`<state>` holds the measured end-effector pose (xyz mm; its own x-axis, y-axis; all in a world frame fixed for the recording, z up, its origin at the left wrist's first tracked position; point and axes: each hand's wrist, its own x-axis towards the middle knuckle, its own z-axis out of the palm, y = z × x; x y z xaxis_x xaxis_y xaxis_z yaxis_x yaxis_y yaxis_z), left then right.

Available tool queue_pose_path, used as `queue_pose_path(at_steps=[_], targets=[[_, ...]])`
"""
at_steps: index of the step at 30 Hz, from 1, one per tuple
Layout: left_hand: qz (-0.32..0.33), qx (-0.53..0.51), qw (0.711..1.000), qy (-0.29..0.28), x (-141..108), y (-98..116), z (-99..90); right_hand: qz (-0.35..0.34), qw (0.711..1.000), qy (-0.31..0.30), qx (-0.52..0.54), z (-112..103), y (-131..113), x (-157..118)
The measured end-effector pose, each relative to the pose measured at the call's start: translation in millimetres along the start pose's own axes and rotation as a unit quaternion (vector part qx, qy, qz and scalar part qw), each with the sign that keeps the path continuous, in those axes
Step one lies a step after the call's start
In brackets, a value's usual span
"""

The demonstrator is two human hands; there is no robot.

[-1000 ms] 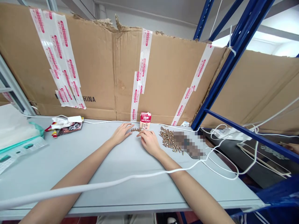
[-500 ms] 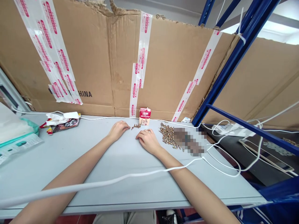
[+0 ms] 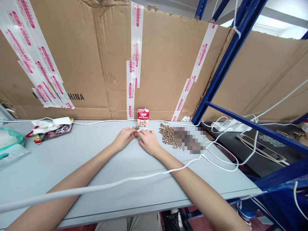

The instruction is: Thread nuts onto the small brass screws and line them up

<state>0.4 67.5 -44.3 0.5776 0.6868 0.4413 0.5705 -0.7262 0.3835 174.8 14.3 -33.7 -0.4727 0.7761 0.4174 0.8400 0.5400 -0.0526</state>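
Note:
My left hand (image 3: 124, 138) and my right hand (image 3: 149, 142) lie palm down on the grey table (image 3: 72, 160), their fingertips almost meeting. Just beyond them is a short row of small brass screws (image 3: 136, 127), partly hidden by my fingers. I cannot tell whether either hand holds a screw. Behind the row stands a small red-and-white drink carton (image 3: 143, 118). To the right of my right hand lies a loose pile of brass fasteners (image 3: 167, 134), which runs into a pixelated patch (image 3: 189, 140).
A taped cardboard wall (image 3: 163, 64) rises behind the table, with a blue steel rack (image 3: 228, 64) at right. A white cable (image 3: 108, 184) crosses over my forearms. Wrappers and tissue (image 3: 50, 127) lie at left, and a power strip (image 3: 232, 125) sits beyond the right edge.
My hands have slid closer together, and my fingertips now cover part of the screw row. The whole view has shifted, with the table sitting further left and lower.

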Motion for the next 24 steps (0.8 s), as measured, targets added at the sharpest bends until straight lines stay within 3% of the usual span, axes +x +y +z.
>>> queue_pose_path(at_steps=[6,13,18,21,24], targets=[[-0.035,-0.015,0.999,-0.012,-1.4,-10.0,1.0,-0.006,1.000,-0.015,-0.001,4.5,2.9,-0.3],[-0.018,-0.017,1.000,-0.006,-0.7,-3.1,1.5,0.020,1.000,-0.011,0.014,5.4,7.1,2.4],[-0.089,0.108,0.985,0.096,-7.1,-40.7,-21.3,0.016,1.000,-0.011,0.021,3.2,5.4,1.9],[-0.150,0.158,0.974,0.055,-15.5,-70.2,-30.3,0.007,1.000,-0.009,0.014,2.2,4.4,1.1],[-0.152,0.167,0.974,-0.002,-19.6,-82.0,-30.8,0.002,1.000,-0.008,0.009,1.5,3.9,0.6]])
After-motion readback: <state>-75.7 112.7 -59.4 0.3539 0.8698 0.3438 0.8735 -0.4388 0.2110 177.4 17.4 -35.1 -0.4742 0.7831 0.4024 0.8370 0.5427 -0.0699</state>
